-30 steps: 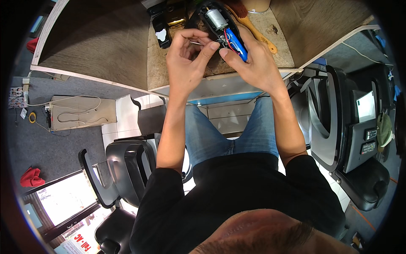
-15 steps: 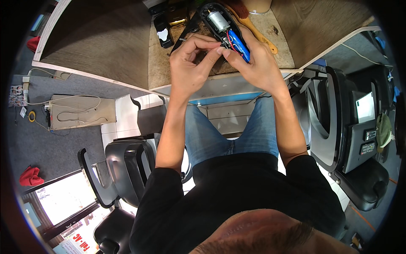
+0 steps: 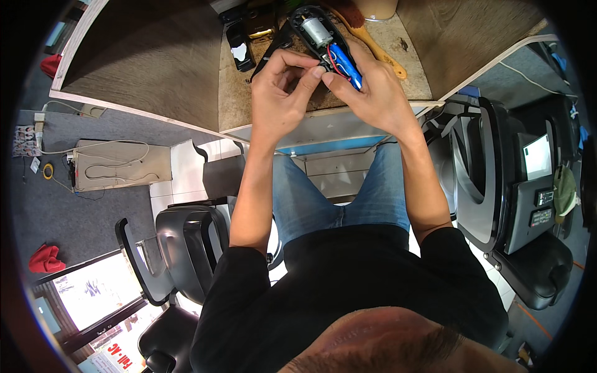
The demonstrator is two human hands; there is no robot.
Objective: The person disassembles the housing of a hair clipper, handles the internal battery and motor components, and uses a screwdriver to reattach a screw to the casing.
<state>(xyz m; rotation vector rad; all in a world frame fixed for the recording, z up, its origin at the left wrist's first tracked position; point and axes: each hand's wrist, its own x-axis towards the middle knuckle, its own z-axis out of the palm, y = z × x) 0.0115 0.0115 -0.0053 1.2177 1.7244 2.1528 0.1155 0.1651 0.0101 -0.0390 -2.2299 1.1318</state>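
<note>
My right hand [image 3: 379, 93] grips an opened black handheld device [image 3: 298, 29], with its silver cylindrical motor [image 3: 317, 31], blue battery [image 3: 345, 62] and red wire [image 3: 331, 57] exposed. The device is tilted, its motor end away from me. My left hand [image 3: 280, 96] is closed, thumb and forefinger pinched at the device's lower left among small parts; what they pinch is too small to make out. A wooden-handled brush [image 3: 379, 53] lies right of the device. Black plastic parts [image 3: 239, 46] lie to the left on the stained worktop [image 3: 233, 105].
Wooden side panels [image 3: 134, 56] border the worktop. A beige container [image 3: 376, 9] stands at the back right. Black chairs [image 3: 186, 242] are on both sides of my legs. A board with cables [image 3: 118, 168] lies at the left, and a red cloth [image 3: 45, 258] at the lower left.
Since a second ago my left hand has shifted slightly right, and its thumb and forefinger have come together at the device. The device has shifted slightly in my right hand's grip.
</note>
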